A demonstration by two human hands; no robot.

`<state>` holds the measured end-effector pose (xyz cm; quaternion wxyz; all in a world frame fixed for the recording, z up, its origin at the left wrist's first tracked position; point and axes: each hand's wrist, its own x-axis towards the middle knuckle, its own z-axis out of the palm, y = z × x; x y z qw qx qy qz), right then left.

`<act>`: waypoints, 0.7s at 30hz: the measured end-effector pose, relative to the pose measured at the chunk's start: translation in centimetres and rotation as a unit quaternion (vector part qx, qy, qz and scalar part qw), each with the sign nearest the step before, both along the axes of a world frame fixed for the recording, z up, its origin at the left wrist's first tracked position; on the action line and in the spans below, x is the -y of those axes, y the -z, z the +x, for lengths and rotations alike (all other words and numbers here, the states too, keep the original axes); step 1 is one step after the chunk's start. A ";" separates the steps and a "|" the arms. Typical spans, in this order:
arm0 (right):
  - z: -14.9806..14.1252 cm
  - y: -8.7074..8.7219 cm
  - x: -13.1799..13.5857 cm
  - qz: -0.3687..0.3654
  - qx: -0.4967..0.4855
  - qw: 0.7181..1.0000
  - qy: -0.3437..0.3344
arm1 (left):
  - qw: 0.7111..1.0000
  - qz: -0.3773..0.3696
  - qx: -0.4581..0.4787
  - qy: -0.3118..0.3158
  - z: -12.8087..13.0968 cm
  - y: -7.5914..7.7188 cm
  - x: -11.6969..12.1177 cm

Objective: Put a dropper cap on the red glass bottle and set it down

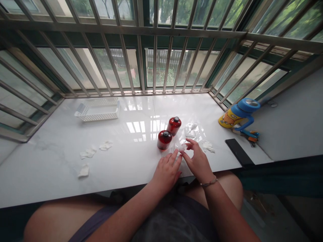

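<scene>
A small clear plastic bag lies crumpled on the white tabletop near its front edge. My right hand pinches it between thumb and fingers from the right. My left hand lies beside it, fingers stretched out, fingertips at the bag's near edge; the exact contact is hard to make out. Just beyond stand two dark red bottles with black tops, the nearer bottle and the farther bottle. Another clear plastic bag with something whitish in it lies behind my right hand.
Crumpled white pieces lie at left, and another white piece at right. A white perforated basket stands at back left. A black phone and a blue-yellow flask are at right. Metal bars enclose the table's back.
</scene>
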<state>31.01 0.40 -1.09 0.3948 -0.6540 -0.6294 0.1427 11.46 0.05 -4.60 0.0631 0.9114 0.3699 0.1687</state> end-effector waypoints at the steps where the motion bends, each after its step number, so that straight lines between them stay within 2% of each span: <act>1: 0.0 0.0 0.1 -0.002 -0.010 1.000 0.000 | 1.000 0.000 -0.002 0.000 0.0 0.0 0.0; 6: 0.0 0.4 0.8 -0.035 -0.082 0.995 -0.034 | 1.000 0.004 -0.010 -0.003 -0.1 0.2 0.1; 11: 0.3 1.4 1.4 0.018 -0.078 0.996 0.025 | 1.000 0.011 -0.012 -0.005 -0.2 0.1 0.1; 13: 0.3 1.4 1.6 0.024 -0.105 0.994 0.010 | 1.000 0.015 -0.010 -0.006 -0.1 0.1 0.1; 17: 0.1 1.2 1.9 -0.006 -0.130 0.989 -0.067 | 1.000 0.021 -0.006 -0.010 0.0 0.1 0.2; 21: 0.1 1.6 1.9 -0.010 -0.122 0.991 -0.054 | 1.000 0.024 -0.006 -0.009 0.0 0.1 0.1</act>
